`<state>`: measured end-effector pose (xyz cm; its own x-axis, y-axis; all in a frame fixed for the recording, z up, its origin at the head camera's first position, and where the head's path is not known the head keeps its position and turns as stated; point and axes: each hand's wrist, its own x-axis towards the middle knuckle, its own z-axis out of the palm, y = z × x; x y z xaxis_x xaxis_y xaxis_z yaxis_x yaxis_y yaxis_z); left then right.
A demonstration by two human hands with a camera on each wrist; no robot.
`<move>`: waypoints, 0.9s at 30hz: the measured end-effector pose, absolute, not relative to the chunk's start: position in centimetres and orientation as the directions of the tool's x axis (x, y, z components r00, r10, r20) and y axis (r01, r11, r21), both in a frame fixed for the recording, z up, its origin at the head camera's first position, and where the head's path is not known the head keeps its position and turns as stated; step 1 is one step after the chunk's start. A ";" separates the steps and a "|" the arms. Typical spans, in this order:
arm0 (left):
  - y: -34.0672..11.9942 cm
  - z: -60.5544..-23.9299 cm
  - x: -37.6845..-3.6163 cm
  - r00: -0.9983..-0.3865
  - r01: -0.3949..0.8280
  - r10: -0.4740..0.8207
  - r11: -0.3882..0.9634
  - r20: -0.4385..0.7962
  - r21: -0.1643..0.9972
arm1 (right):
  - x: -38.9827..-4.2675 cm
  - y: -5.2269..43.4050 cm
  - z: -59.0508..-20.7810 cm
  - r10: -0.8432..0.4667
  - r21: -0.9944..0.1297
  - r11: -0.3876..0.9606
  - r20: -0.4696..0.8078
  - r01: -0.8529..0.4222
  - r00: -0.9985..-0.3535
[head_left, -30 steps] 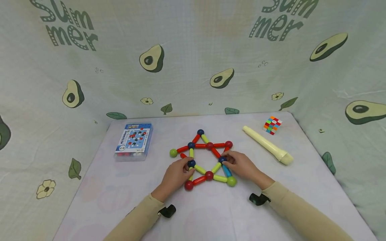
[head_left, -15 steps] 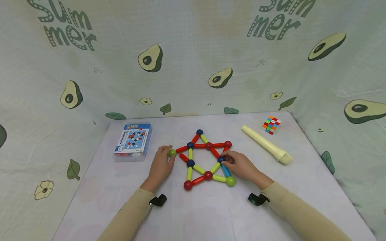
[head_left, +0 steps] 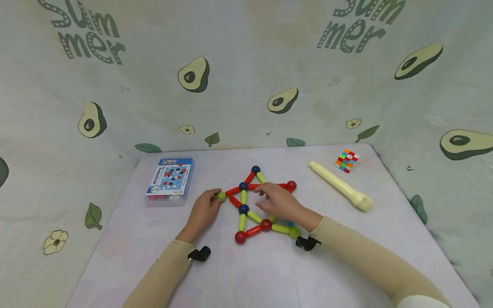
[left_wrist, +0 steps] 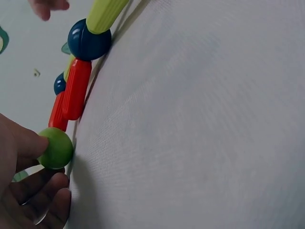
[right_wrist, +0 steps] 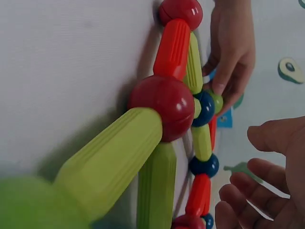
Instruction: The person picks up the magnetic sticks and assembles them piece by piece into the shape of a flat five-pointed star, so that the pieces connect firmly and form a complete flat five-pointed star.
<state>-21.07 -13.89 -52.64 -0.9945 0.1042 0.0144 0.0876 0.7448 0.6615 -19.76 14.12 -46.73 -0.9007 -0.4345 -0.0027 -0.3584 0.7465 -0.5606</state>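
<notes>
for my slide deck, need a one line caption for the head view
Left hand pinches green ball at a stick-and-ball star; right hand hovers over it.

Rod-and-ball star (head_left: 254, 205) flat on table; green ball (head_left: 221, 196) at left tip.

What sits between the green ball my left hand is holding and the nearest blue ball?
One red rod links the green ball, pinched by the left hand, to the blue ball, clearest in the head view.
</notes>
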 end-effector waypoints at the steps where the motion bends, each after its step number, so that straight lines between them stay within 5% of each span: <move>1: -13.9 -52.7 -21.1 -0.994 0.089 0.110 0.740 0.009 0.666 | -20.0 13.4 -46.8 -0.442 -0.561 0.748 -0.022 -0.355 -0.897; 13: -14.1 -52.4 -21.0 -0.989 0.117 0.151 0.729 0.008 0.675 | -21.2 8.0 -48.7 -0.491 -0.430 0.803 -0.085 -0.412 -0.867; 27: -14.8 -52.7 -21.2 -0.988 0.110 0.155 0.717 -0.003 0.689 | -21.7 5.8 -49.1 -0.444 -0.460 0.808 -0.063 -0.369 -0.894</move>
